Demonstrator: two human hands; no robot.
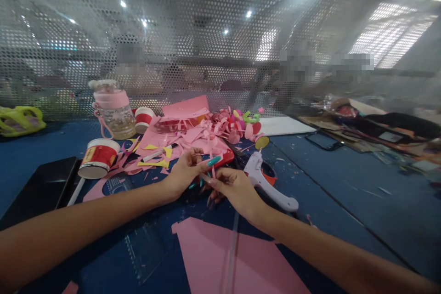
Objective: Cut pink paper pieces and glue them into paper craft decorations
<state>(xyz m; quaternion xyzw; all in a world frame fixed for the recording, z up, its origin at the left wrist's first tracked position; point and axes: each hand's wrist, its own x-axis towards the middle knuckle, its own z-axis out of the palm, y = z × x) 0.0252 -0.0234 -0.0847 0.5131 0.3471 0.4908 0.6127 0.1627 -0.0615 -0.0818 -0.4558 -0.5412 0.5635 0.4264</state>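
Observation:
My left hand (pixel 186 171) and my right hand (pixel 231 185) meet over the blue table (pixel 344 179), fingers pinched together on a thin pink paper strip (pixel 211 161) that hangs between them. Just beyond the hands lies a heap of pink paper scraps (pixel 186 135) with yellow bits. A white glue gun (pixel 265 180) lies right of my right hand. A large pink sheet (pixel 234 262) lies close to me, under my forearms.
A red-and-white paper cup (pixel 98 158) lies on its side at left, another cup (pixel 143 120) and a pink-lidded bottle (pixel 113 108) stand behind. Rolled coloured paper pieces (pixel 241 124), a white sheet (pixel 284 125), a phone (pixel 324 140), a black tablet (pixel 37 188). A perforated metal screen (pixel 206 32) closes the far edge.

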